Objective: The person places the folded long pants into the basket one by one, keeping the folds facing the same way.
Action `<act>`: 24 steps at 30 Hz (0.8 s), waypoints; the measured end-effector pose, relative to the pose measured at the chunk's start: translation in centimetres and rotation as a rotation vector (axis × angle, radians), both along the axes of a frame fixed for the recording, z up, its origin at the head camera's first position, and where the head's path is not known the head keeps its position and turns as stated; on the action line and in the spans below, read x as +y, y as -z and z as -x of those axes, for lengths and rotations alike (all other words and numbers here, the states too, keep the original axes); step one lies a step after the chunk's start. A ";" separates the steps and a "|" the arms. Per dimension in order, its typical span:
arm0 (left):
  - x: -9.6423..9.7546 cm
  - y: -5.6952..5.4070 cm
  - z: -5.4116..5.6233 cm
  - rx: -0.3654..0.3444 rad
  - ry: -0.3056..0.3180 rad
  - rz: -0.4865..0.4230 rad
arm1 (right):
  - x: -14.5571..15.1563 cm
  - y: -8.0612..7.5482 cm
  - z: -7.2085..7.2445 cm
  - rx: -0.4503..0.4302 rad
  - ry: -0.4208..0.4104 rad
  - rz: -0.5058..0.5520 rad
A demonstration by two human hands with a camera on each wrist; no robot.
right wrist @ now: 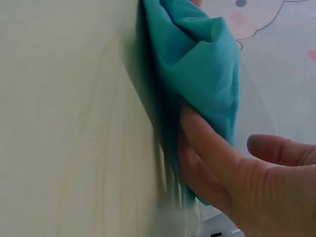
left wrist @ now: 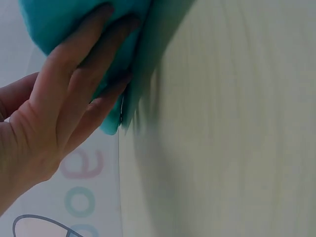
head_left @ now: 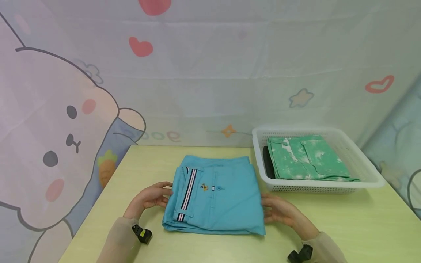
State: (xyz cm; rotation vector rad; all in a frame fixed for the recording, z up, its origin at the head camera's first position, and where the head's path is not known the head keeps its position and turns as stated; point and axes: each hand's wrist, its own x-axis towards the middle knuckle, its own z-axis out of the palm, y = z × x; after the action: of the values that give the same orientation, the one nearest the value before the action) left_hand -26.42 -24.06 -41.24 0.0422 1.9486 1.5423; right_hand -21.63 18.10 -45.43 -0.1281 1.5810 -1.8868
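Observation:
Folded blue trousers (head_left: 230, 204) lie on the table, with a striped band, a button and a small embroidered figure facing up. At their left edge is my left hand (head_left: 154, 196); in the left wrist view its fingers (left wrist: 91, 69) reach along the side of the cloth, the thumb standing off. My right hand (head_left: 281, 210) is at the opposite edge. The right wrist view shows its fingers (right wrist: 205, 140) against the side of the trousers, fingertips tucked into the fabric and hidden, while the thumb stays apart from it.
A white perforated basket (head_left: 371, 175) stands at the back right of the pale yellow table (head_left: 144, 164). In it lie a folded green and white garment (head_left: 309, 157) and a dark item (head_left: 268, 162). A printed curtain (head_left: 210, 98) hangs behind the table.

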 end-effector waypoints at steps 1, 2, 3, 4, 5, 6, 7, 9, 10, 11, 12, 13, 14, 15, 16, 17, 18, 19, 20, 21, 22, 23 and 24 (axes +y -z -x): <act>0.0 0.0 0.0 0.001 0.003 -0.006 | 0.0 0.0 0.0 0.000 0.004 -0.006; 0.0 0.1 0.0 -0.001 0.007 -0.013 | 0.0 0.0 -0.1 0.001 0.009 -0.010; 0.0 0.1 0.0 -0.001 0.007 -0.018 | 0.0 0.0 -0.1 -0.002 0.017 -0.013; 0.0 0.1 -0.1 -0.003 0.007 -0.019 | 0.1 0.0 -0.1 -0.006 0.025 -0.012; -0.1 0.2 -0.1 -0.007 0.006 -0.020 | 0.1 0.0 -0.2 -0.009 0.031 -0.012; -0.1 0.2 -0.1 -0.011 0.005 -0.018 | 0.1 0.0 -0.2 -0.010 0.037 -0.007; -0.1 0.2 -0.1 -0.015 0.002 -0.017 | 0.1 0.0 -0.2 -0.010 0.043 -0.004; -0.1 0.2 0.0 -0.022 -0.006 -0.013 | 0.0 0.1 -0.2 -0.013 0.058 0.001; -0.1 0.3 0.0 -0.027 -0.010 -0.014 | 0.0 0.1 -0.2 -0.010 0.062 -0.001; -0.1 0.3 0.0 -0.031 -0.013 -0.016 | -0.1 0.1 -0.2 -0.009 0.065 -0.004; -0.1 0.4 0.0 -0.032 -0.016 -0.020 | -0.1 0.1 -0.2 -0.006 0.065 -0.007; -0.2 0.4 0.0 -0.036 -0.014 -0.030 | -0.2 0.0 -0.2 -0.004 0.066 -0.014; -0.2 0.5 0.0 -0.040 -0.014 -0.038 | -0.2 0.0 -0.2 -0.001 0.063 -0.019; -0.3 0.6 0.1 -0.046 -0.006 -0.051 | -0.2 0.0 -0.1 0.003 0.057 -0.023; -0.3 0.6 0.0 -0.049 0.002 -0.064 | -0.2 0.0 -0.1 0.006 0.052 -0.025; -0.3 0.7 0.0 -0.054 0.014 -0.078 | -0.2 0.0 -0.1 0.008 0.045 -0.024; -0.3 0.7 0.0 -0.060 0.027 -0.093 | -0.2 0.0 -0.1 0.011 0.040 -0.025; -0.3 0.8 0.0 -0.067 0.042 -0.108 | -0.2 0.0 -0.1 0.013 0.036 -0.023; -0.3 0.8 0.0 -0.074 0.054 -0.121 | -0.1 0.1 -0.1 0.015 0.030 -0.019; -0.3 0.8 0.0 -0.081 0.068 -0.135 | -0.1 0.1 -0.1 0.017 0.026 -0.015; -0.3 0.8 0.0 -0.088 0.077 -0.147 | -0.1 0.0 -0.1 0.017 0.024 -0.011; -0.3 0.8 0.0 -0.095 0.091 -0.157 | -0.1 0.0 -0.1 0.017 0.022 -0.009; -0.3 0.8 0.0 -0.101 0.095 -0.162 | 0.0 0.0 -0.1 0.015 0.022 -0.010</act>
State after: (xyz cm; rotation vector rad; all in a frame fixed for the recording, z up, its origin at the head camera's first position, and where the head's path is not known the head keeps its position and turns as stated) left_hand -26.46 -24.35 -42.02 0.1214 1.7156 1.6043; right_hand -21.50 18.06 -45.43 -0.1210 1.6079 -1.8988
